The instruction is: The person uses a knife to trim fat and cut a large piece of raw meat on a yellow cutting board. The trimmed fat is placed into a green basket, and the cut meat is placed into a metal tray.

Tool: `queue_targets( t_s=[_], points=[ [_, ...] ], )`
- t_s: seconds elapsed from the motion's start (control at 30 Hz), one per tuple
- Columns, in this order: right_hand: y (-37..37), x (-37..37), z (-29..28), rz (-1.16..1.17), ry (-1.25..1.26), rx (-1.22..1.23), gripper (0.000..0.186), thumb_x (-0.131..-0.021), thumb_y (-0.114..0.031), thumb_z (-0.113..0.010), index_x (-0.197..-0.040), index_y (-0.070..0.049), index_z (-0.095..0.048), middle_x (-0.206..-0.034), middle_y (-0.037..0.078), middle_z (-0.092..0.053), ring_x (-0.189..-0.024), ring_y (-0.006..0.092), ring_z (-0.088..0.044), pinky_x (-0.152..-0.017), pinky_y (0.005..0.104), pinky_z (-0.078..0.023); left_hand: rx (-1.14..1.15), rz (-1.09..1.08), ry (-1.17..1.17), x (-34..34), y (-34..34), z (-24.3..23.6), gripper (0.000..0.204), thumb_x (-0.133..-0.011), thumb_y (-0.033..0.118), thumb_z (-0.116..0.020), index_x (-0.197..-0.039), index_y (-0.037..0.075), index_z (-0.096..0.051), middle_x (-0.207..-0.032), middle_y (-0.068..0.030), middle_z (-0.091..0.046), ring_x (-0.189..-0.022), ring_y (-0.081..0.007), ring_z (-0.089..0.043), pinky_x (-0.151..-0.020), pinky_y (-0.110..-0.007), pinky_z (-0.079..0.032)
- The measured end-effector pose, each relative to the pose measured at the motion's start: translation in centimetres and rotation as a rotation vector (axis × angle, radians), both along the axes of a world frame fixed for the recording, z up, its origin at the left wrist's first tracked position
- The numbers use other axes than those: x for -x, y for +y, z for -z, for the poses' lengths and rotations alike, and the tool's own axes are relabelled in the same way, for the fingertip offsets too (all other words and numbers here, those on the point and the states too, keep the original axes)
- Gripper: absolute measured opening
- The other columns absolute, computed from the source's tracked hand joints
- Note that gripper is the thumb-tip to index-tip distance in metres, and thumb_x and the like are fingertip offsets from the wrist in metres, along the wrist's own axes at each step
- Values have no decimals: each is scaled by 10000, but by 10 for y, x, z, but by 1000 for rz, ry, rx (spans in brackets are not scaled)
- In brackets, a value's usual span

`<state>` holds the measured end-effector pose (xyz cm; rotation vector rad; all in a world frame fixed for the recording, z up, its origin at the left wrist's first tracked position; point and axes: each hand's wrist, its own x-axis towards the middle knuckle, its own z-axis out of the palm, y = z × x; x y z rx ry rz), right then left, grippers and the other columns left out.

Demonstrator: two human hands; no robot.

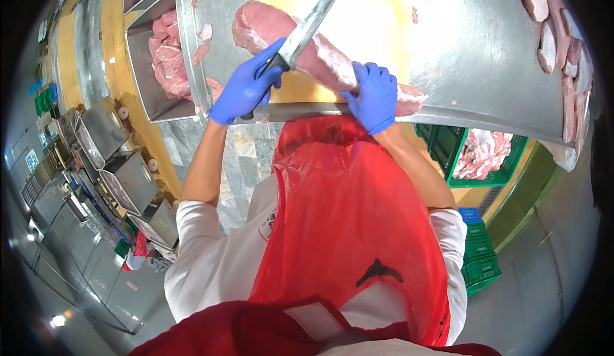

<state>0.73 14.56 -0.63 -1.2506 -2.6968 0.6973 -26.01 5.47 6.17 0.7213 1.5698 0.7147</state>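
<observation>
A long piece of pink meat lies slantwise across a yellow cutting board set on the metal table. My left hand, in a blue glove, is closed round the dark handle of a knife. The blade points up and to the right, above the meat. My right hand, also gloved in blue, rests on the meat near its right end, fingers bent over it. Part of the meat is hidden under that hand and behind the knife.
Left of the table stands a metal bin with cut meat in it. Several strips of meat lie along the table's right edge. Below the table at right, a green crate holds pale trimmings. Small scraps dot the metal table.
</observation>
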Motion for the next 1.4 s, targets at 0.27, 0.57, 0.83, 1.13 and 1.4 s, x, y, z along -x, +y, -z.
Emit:
queue_targets(
  t_s=[0.27,0.57,0.83,1.13,1.4],
  points=[
    [-18,-5,3,82,38,-48,701,-639,-259,-868,-1274,-130,-600,-1117,107,-597,-1023,317,-558,-855,446,-441,-82,177,209,26,14,-4,531,-1010,163,-578,-1522,166,-440,-787,1,-603,-570,-46,-489,-518,-220,-425],
    [-29,-2,6,127,61,-130,654,-670,-245,-834,-1272,-154,-596,-1099,91,-587,-988,298,-567,-827,445,-449,-358,530,569,4,17,5,534,-972,121,-598,-1487,147,-458,-889,-199,-664,-708,-378,-618,-688,-372,-510],
    [-31,-3,9,169,64,-97,665,-652,-266,-856,-1260,-160,-606,-1122,92,-594,-1021,306,-567,-853,442,-449,83,443,350,45,-81,-74,520,-993,176,-579,-1502,179,-470,-708,-66,-587,-557,-129,-548,-569,-313,-479],
    [-24,-4,6,131,94,-117,649,-651,-276,-853,-1236,-148,-604,-1089,87,-592,-984,304,-569,-849,433,-463,69,276,109,19,-8,-12,516,-1010,235,-592,-1507,175,-469,-702,9,-529,-488,-49,-432,-460,-228,-378],
    [-28,-5,9,145,97,-147,605,-674,-255,-832,-1226,-143,-610,-1062,82,-592,-967,290,-581,-838,423,-465,143,290,-65,32,-2,-16,548,-1007,247,-590,-1521,139,-436,-699,6,-530,-468,-57,-441,-439,-224,-368]
  ],
)
